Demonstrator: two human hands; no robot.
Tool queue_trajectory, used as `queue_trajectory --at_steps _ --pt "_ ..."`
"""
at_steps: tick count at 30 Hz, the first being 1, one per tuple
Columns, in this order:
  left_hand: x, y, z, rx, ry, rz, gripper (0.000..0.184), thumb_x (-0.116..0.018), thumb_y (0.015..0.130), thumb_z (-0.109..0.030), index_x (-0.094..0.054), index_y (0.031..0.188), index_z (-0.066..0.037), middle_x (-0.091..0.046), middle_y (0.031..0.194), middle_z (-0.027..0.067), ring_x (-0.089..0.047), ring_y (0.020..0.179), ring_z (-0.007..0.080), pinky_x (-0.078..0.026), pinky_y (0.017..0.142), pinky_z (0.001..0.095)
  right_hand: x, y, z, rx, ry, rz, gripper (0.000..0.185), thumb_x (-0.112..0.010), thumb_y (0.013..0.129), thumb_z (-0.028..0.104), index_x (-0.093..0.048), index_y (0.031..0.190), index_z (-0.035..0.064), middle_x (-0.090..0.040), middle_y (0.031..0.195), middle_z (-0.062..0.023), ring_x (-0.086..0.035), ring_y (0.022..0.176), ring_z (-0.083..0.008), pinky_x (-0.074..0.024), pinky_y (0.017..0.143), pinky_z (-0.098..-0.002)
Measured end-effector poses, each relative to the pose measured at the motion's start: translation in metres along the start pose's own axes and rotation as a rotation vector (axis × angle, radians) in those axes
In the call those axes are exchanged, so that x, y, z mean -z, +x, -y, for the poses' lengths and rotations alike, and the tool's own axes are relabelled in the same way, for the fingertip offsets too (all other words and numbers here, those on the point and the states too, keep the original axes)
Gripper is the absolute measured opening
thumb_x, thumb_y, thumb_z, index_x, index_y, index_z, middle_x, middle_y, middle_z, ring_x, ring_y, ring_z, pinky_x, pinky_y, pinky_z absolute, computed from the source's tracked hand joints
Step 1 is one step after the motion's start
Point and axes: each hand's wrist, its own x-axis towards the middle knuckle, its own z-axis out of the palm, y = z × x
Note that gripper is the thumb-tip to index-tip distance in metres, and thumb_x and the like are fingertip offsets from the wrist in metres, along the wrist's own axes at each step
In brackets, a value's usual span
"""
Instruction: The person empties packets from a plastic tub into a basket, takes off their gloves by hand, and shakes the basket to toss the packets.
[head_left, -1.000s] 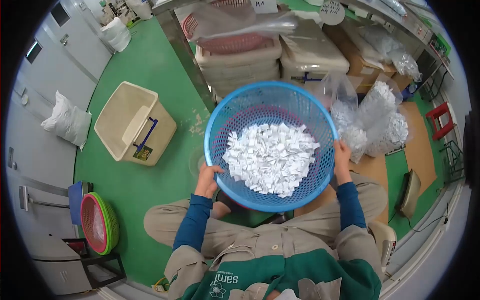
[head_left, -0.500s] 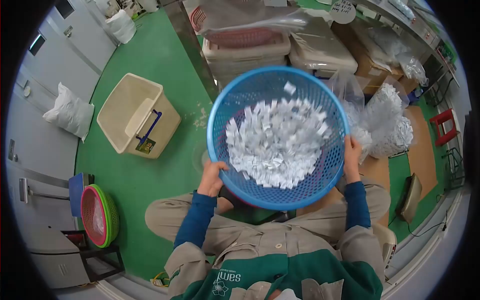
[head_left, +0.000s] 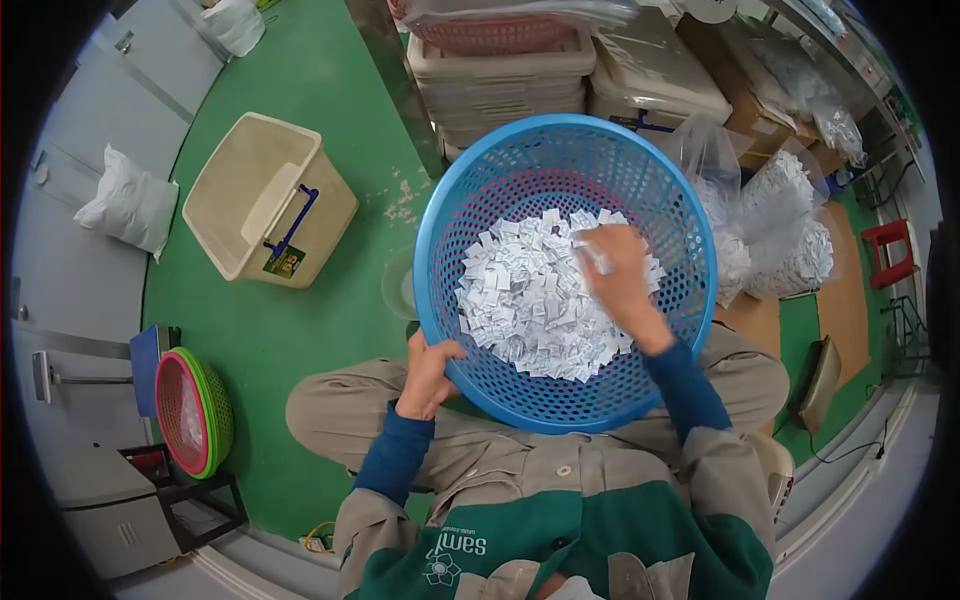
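A round blue plastic basket (head_left: pixel 436 215) with perforated sides sits between my legs, and red-pink mesh shows through its far wall. Inside it lies a heap of small white packets (head_left: pixel 530 310), flat and rectangular. My left hand (head_left: pixel 430 375) grips the basket's near-left rim, thumb over the edge. My right hand (head_left: pixel 618 270) reaches into the basket at the heap's right side. Its fingers are curled, slightly blurred, with a whitish packet between thumb and fingers.
A cream bin (head_left: pixel 270 200) with a blue handle stands on the green floor at left. Clear bags of white packets (head_left: pixel 780 240) stand at right. Stacked pale tubs (head_left: pixel 500 90) are ahead. Pink and green baskets (head_left: pixel 190 412) sit at lower left.
My right hand has left the basket's right rim and moved into the packets. The basket has settled from a shake, its packets now still. My left hand stays at the left rim.
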Motion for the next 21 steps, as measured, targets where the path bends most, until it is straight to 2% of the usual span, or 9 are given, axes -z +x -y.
queue_trajectory --at_steps 2,6,9,13,16,17,18,20,21 --pt "-0.001 0.000 -0.001 -0.002 0.009 0.004 0.043 -0.053 0.064 0.011 -0.055 0.106 0.005 -0.060 0.089 0.0100 -0.060 0.076 0.0213 -0.052 0.064 0.0337 -0.067 0.001 0.013 0.084 0.154 0.119 0.021 -0.070 0.068 0.007 -0.067 0.089 0.0105 -0.059 0.086 -0.0064 -0.055 0.086 -0.0271 -0.0392 0.076 -0.0409" --pt "-0.002 -0.003 0.000 0.007 0.044 -0.027 0.041 -0.053 0.064 0.011 -0.054 0.104 0.004 -0.060 0.089 0.0103 -0.060 0.075 0.0210 -0.052 0.064 0.0336 -0.137 0.013 0.038 0.148 -0.204 0.349 0.013 -0.060 0.076 0.010 -0.068 0.086 0.0106 -0.061 0.087 -0.0048 -0.055 0.089 -0.0242 -0.0376 0.079 -0.0401" --pt "0.003 -0.002 0.003 -0.034 0.042 -0.022 0.041 -0.054 0.063 0.011 -0.054 0.104 0.005 -0.060 0.087 0.0106 -0.060 0.074 0.0213 -0.052 0.064 0.0336 -0.162 0.014 0.038 0.140 -0.282 0.362 0.013 -0.057 0.077 0.009 -0.068 0.085 0.0099 -0.061 0.087 -0.0058 -0.055 0.090 -0.0235 -0.0377 0.078 -0.0396" --pt "0.002 -0.005 0.001 -0.001 0.007 -0.028 0.040 -0.054 0.063 0.010 -0.054 0.103 0.005 -0.060 0.086 0.0109 -0.060 0.071 0.0220 -0.052 0.062 0.0341 -0.151 0.016 0.032 0.118 -0.159 0.332 0.011 -0.059 0.079 0.010 -0.068 0.085 0.0087 -0.062 0.088 -0.0082 -0.057 0.089 -0.0260 -0.0411 0.077 -0.0395" --pt "0.006 0.000 0.009 -0.006 -0.011 -0.062 0.039 -0.055 0.062 0.010 -0.054 0.101 0.005 -0.060 0.085 0.0108 -0.061 0.071 0.0222 -0.052 0.061 0.0347 -0.135 0.035 0.014 -0.011 0.200 0.460 0.009 -0.061 0.080 0.011 -0.068 0.085 0.0074 -0.064 0.085 -0.0107 -0.061 0.082 -0.0309 -0.0466 0.071 -0.0412" --pt "0.007 0.002 0.012 -0.011 -0.016 -0.078 0.039 -0.055 0.062 0.010 -0.054 0.101 0.005 -0.060 0.085 0.0107 -0.061 0.071 0.0223 -0.052 0.061 0.0349 -0.124 0.052 -0.002 0.069 0.363 0.499 0.011 -0.063 0.079 0.015 -0.068 0.083 0.0061 -0.065 0.079 -0.0133 -0.062 0.073 -0.0340 -0.0499 0.066 -0.0417" --pt "0.008 0.002 0.012 -0.004 -0.019 -0.080 0.039 -0.055 0.062 0.010 -0.054 0.100 0.005 -0.059 0.084 0.0106 -0.061 0.071 0.0223 -0.052 0.061 0.0349 -0.099 0.074 -0.001 -0.014 0.421 0.401 0.013 -0.067 0.078 0.017 -0.069 0.081 0.0046 -0.066 0.075 -0.0127 -0.064 0.067 -0.0280 -0.0502 0.064 -0.0397" --pt "0.007 0.000 0.010 0.010 -0.024 -0.085 0.038 -0.055 0.061 0.010 -0.054 0.099 0.005 -0.059 0.084 0.0102 -0.061 0.071 0.0224 -0.052 0.062 0.0347 -0.063 0.120 -0.023 -0.305 0.640 0.165 0.024 -0.070 0.083 0.022 -0.070 0.098 0.0034 -0.068 0.080 -0.0086 -0.062 0.071 -0.0122 -0.0497 0.063 -0.0299" --pt "0.006 0.000 0.008 -0.001 -0.021 -0.059 0.038 -0.056 0.061 0.010 -0.054 0.099 0.005 -0.059 0.084 0.0098 -0.061 0.071 0.0223 -0.052 0.062 0.0343 -0.043 0.136 -0.036 -0.370 0.628 0.061 0.026 -0.069 0.084 0.022 -0.070 0.101 0.0023 -0.068 0.081 -0.0081 -0.061 0.070 -0.0118 -0.0493 0.063 -0.0288"
